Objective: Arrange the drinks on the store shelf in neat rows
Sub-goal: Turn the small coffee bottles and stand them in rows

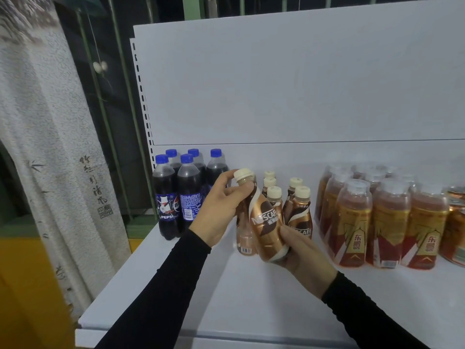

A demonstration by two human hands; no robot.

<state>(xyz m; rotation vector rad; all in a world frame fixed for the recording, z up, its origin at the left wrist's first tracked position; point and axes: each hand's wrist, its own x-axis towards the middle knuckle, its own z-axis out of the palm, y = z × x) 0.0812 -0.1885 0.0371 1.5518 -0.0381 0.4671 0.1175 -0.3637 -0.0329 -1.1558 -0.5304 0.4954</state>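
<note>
item: nescafé coffee bottle (266,222), bronze-and-white sleeve, cream cap, held in both hands over the front of the white shelf (226,298). left hand (221,210) is closed round its neck and shoulder, thumb up by the cap; right hand (304,250) is cupped and closed under its base. long axis: tilted, cap leaning up and to the left, base down and to the right, so it is not yet upright. a second coffee bottle (244,235), barcode side out, stands just behind and left of the held one, touching or nearly so; whether the left hand also grips it cannot be told. the standing coffee rows (289,200) lie directly behind the held bottle and slightly right, away from the person; the right hand is the nearer one to them. judged next move: straighten the bottle and set it down at the front of a row, label forward. readable writing: "nescafe" in white capitals on the held bottle, with small chinese characters beneath, too small to read; "scafe" showing on the bottle behind the right hand. left group: pepsi bottles (181,187), blue caps, dark cola, "pepsi" legible on the front-left label. right group: shrink-wrapped red-and-gold bottles (377,217), with "东鹏" legible. far right edge: cans (455,222), orange, text unreadable. hanging cloth (50,122) at left carries brush calligraphy and a seal stamp, not legible.
</note>
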